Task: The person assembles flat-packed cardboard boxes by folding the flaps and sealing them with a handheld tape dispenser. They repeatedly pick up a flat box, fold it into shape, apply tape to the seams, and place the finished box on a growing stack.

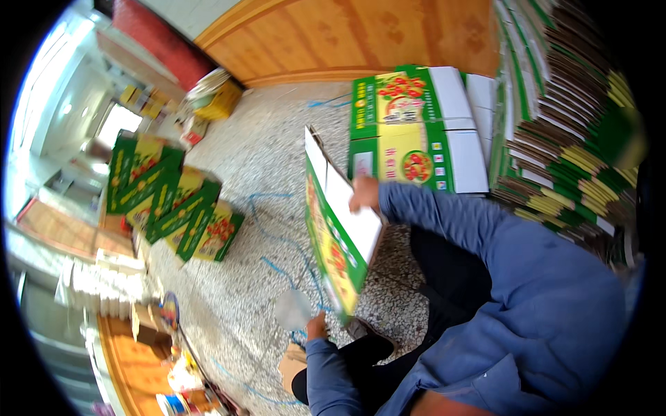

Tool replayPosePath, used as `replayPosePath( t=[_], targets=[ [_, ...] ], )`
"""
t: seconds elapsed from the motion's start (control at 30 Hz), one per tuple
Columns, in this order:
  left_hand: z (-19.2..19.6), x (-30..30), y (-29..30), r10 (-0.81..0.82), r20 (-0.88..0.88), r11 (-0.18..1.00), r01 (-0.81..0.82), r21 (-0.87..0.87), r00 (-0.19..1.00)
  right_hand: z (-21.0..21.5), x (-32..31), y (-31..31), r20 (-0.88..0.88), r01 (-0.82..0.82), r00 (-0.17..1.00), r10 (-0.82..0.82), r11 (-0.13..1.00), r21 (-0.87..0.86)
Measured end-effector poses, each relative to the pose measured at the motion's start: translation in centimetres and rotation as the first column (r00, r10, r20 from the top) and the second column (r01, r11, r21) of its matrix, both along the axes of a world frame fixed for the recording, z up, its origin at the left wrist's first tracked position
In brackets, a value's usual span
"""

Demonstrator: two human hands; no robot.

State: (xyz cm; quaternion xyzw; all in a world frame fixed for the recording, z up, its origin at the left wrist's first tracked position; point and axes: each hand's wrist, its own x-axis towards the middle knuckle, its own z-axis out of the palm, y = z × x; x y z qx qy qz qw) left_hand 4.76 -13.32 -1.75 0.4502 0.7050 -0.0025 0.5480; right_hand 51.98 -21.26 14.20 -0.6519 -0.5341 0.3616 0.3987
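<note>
My right hand (364, 193) grips a green, yellow and white printed cardboard carton (334, 239) by its white flaps. The carton stands tilted above the floor in front of me, its printed side facing left. Low and to the left, my left hand (317, 326) is closed beside a pale grey round thing (293, 309). That round thing is blurred, and I cannot tell whether the hand holds it. Beyond my right hand, flattened cartons (402, 132) with the same print lie on the floor.
A tall stack of flattened cartons (548, 139) rises at the right. Several made-up cartons (173, 194) stand at the left. Blue strapping (277, 270) trails over the speckled floor (243, 305). A yellow box (218, 97) stands by the wooden panelling (361, 35).
</note>
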Motion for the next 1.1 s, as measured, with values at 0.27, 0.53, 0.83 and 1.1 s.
replayPosePath(
  t=[0.27, 0.53, 0.83, 1.1],
  targets=[
    [14.7, 13.2, 0.4, -0.15, 0.496, 0.89, -0.102, 0.444, 0.855, 2.1, -20.0, -10.2, 0.236, -0.198, 0.94, 0.248, 0.956, -0.215],
    [12.2, 10.5, -0.1, -0.027, 0.78, 0.916, -0.297, 0.27, 0.626, -1.1, -22.7, -4.1, 0.115, -0.174, 0.979, 0.168, 0.983, 0.051],
    [17.4, 9.8, 0.5, -0.129, 0.452, 0.947, -0.026, 0.32, 0.883, -3.0, -19.9, -1.1, 0.149, -0.057, 0.987, 0.054, 0.998, 0.019],
    [15.5, 13.7, 10.5, -0.136, 0.024, 0.886, 0.111, 0.451, 0.99, 4.6, -19.9, -0.4, 0.432, -0.012, 0.885, 0.176, 0.934, -0.356]
  ],
)
